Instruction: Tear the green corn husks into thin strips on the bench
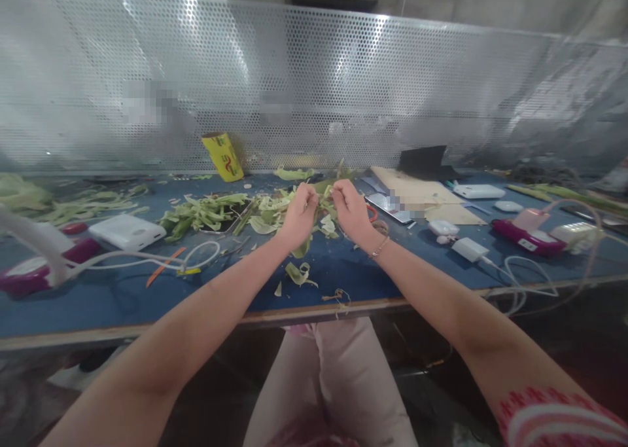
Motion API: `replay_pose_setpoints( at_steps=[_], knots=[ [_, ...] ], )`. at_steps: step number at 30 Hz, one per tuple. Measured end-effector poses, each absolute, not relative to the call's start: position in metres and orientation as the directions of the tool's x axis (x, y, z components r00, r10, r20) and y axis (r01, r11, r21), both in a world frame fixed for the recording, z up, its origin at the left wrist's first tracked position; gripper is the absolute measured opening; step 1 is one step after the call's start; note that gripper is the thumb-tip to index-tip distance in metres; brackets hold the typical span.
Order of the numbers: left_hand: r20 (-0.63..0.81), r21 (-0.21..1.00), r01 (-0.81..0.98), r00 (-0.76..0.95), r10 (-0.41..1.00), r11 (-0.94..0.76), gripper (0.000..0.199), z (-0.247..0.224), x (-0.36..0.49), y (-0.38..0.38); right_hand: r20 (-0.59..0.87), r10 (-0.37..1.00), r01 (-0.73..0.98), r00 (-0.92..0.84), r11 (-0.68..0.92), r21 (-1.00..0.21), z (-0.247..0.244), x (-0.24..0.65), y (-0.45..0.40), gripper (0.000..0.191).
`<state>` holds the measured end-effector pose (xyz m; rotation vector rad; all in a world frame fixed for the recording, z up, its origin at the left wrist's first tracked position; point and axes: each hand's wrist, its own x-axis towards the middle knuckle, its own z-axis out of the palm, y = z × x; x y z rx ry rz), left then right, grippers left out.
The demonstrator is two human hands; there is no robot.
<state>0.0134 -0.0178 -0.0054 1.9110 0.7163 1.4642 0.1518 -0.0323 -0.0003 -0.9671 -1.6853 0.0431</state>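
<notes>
My left hand (pixel 300 216) and my right hand (pixel 350 210) are close together over the middle of the blue table, fingers pinched. A pale green piece of leafy vegetable (pixel 324 200) shows between the fingertips, partly hidden by them. Below and around the hands lie loose leaves and peelings, with a curled green scrap (pixel 300 274) nearer the table's front edge. To the left of my left hand, a heap of cut green stems (pixel 203 214) rests partly on something dark. A bracelet circles my right wrist.
A yellow tube (pixel 223 157) leans at the back against the perforated metal panel (pixel 314 93). On the right are a phone (pixel 390 208), cardboard (pixel 417 188), chargers (pixel 470 250) and a purple power strip (pixel 527 237). A white power bank (pixel 127 231) and cables lie left.
</notes>
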Motion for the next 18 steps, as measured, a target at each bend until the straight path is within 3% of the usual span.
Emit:
replay_pose_setpoints(
  at_steps=[18],
  knots=[
    [0.711,0.668,0.214,0.100,0.696,-0.713,0.015,0.002,0.013,-0.032,0.765,0.638,0.507,0.088,0.632,-0.586,0.004,0.146,-0.034,0.017]
  ],
)
